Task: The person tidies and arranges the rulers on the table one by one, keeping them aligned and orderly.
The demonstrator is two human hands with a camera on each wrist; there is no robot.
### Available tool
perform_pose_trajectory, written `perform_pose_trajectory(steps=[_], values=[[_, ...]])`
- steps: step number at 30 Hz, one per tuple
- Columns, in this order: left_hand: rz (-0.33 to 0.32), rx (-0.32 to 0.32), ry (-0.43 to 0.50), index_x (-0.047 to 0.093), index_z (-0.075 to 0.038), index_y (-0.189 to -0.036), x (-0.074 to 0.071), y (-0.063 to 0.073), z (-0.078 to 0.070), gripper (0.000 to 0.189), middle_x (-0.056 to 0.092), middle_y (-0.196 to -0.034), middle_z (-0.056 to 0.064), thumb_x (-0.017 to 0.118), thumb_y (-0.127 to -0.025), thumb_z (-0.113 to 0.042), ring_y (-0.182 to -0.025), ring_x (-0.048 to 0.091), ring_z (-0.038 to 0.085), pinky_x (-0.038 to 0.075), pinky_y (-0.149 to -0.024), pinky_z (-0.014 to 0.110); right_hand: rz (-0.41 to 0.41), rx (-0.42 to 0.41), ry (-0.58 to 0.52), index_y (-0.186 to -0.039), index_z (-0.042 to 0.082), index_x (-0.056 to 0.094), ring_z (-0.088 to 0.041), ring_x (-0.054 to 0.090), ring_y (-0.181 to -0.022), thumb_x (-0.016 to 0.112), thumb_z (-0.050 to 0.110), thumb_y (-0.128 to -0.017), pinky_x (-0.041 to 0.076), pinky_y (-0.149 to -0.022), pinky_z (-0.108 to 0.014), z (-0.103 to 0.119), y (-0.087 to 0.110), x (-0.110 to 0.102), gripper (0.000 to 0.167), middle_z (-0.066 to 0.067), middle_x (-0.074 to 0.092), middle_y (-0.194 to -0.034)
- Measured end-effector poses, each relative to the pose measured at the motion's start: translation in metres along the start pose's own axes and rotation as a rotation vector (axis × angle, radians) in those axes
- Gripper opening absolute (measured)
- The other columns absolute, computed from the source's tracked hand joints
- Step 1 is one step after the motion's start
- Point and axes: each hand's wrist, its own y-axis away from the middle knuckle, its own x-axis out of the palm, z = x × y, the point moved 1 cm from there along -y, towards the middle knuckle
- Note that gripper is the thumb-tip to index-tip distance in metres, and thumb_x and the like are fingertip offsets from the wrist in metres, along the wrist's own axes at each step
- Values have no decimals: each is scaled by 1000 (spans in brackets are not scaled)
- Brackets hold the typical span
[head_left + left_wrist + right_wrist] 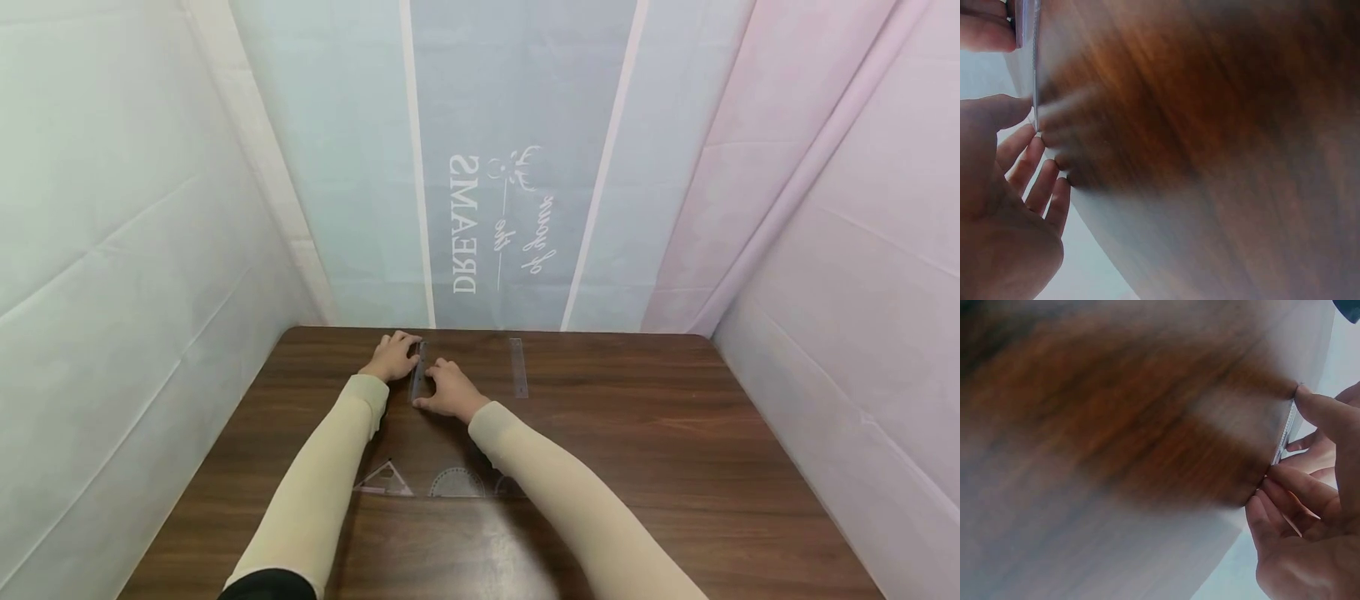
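A clear plastic ruler (418, 375) lies lengthwise near the far left of the table, between both hands. My left hand (392, 357) holds it from the left, with fingertips by its far end. In the left wrist view, the thumb and index finger meet the edge of the ruler (1035, 75). My right hand (453, 392) holds the same ruler from the right, thumb at its near end. The right wrist view shows the ruler (1285, 431) edge-on between thumb and index finger, the other fingertips down at the tabletop.
A second clear ruler (519, 368) lies to the right on the brown wooden table (637, 433). Nearer the body are a triangular set square (385, 481) and a protractor (457, 483). The right sleeve (570, 492) partly hides another curved clear piece (506, 487). Curtains (495, 100) surround the table.
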Motion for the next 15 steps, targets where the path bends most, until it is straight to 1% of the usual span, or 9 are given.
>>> perform_pose_trajectory(steps=[5, 15], values=[[-1, -10, 3, 49, -6, -160, 4, 0, 0, 50, 42, -161, 22, 55, -113, -22, -135, 42, 45, 38, -115, 60, 4, 24, 7, -144, 5, 66, -27, 57, -128, 79, 48, -98, 51, -110, -39, 1, 1, 0, 65, -10, 60, -134], [-13, -15, 7, 50, -6, -159, 3, 0, -1, 50, 42, -161, 21, 56, -112, -22, -134, 42, 44, 38, -115, 61, -9, 33, 6, -143, 5, 67, -27, 57, -128, 82, 47, -96, 50, -110, -39, 4, 3, -3, 65, -10, 60, -134]])
